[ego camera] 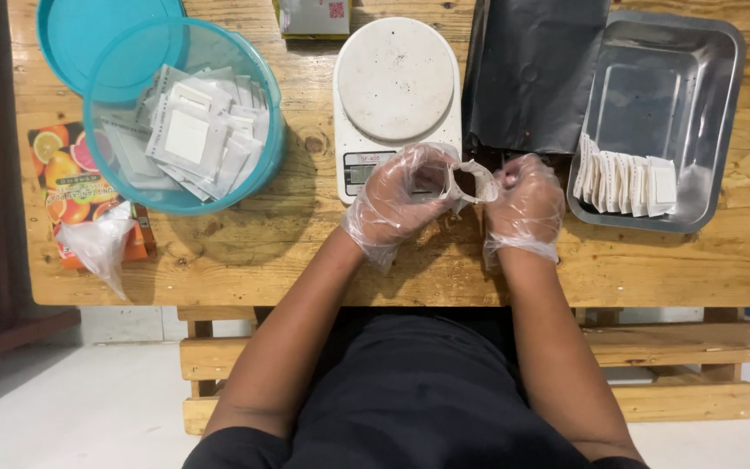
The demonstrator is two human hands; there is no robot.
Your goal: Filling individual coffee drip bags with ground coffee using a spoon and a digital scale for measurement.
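Both hands, in thin clear gloves, meet just in front of the white kitchen scale [397, 91] on the wooden bench [245, 252]: the left hand [397, 201] and right hand [524, 204] are each pinched on an edge of a small white filter pouch [470, 182], pulling its mouth open so dark contents show inside. Far left of the scale lies a fruit-printed box [67, 174] with a crumpled plastic bag [101, 243] on it. Just left of the scale sits a teal tub [266, 165] full of empty white sachets [188, 139], its lid [88, 35] behind it. Right of the scale lies a dark foil bag [531, 69], then a steel tray [670, 69] holding a row of filled sachets [627, 184].
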